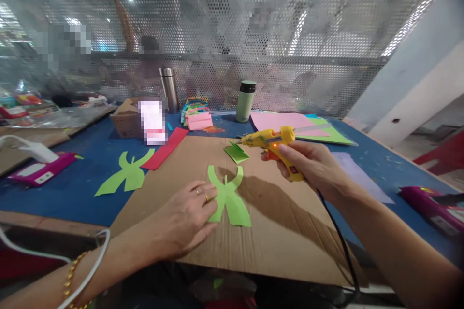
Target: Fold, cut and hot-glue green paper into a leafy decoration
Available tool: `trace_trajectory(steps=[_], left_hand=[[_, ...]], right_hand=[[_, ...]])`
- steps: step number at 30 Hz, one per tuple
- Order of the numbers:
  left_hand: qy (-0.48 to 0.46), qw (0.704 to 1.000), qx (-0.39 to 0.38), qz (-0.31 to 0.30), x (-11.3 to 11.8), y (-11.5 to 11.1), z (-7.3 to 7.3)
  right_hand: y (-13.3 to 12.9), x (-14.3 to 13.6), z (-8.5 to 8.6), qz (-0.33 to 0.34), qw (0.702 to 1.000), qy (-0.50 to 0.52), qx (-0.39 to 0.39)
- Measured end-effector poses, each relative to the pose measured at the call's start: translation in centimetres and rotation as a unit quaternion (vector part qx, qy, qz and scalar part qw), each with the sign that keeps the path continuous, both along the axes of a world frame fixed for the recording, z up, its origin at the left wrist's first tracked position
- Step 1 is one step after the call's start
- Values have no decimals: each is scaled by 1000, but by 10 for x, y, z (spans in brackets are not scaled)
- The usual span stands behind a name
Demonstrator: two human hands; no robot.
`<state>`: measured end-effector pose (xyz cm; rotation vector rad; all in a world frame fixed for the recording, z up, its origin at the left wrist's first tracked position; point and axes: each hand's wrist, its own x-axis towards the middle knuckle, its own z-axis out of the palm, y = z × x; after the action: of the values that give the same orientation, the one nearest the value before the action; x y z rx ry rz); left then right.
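My right hand (304, 159) is wrapped round a yellow glue gun (270, 139) with an orange trigger, a lit orange light and a clear glue stick at its back. The nozzle points left, above a small folded green paper piece (237, 153). My left hand (197, 207) lies on the cardboard with its fingers on the left edge of a light green paper cutout (228, 190). That cutout has two curved arms at the top and two flared tails. A similar green cutout (126, 174) lies on the blue table to the left.
Under the work is a cardboard sheet (282, 241). A red strip (166, 149), cardboard box (125, 118), pink paper bag (198, 120), steel flask (169, 89) and green tumbler (245, 102) stand or lie behind. The gun's black cord (342, 236) hangs over the front edge. Purple power strips (45, 169) flank both sides.
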<state>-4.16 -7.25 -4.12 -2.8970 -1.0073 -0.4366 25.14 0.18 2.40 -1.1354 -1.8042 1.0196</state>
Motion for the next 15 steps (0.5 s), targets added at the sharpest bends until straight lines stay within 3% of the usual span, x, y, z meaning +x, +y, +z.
trace_trajectory(steps=[4,7,10,15], left_hand=[[10,999,-6,45,9,13,24],[26,987,92,131,30,52,37],[36,969,188,159,56,101,33],[81,967,208,119,79,156,13]], right_hand=[[5,-2,7,-62,997,27,41],[13,4,1,-102,990,65,78],[22,16,-11,-128,984,80,91],[29,26,-27,-145,983,95,62]])
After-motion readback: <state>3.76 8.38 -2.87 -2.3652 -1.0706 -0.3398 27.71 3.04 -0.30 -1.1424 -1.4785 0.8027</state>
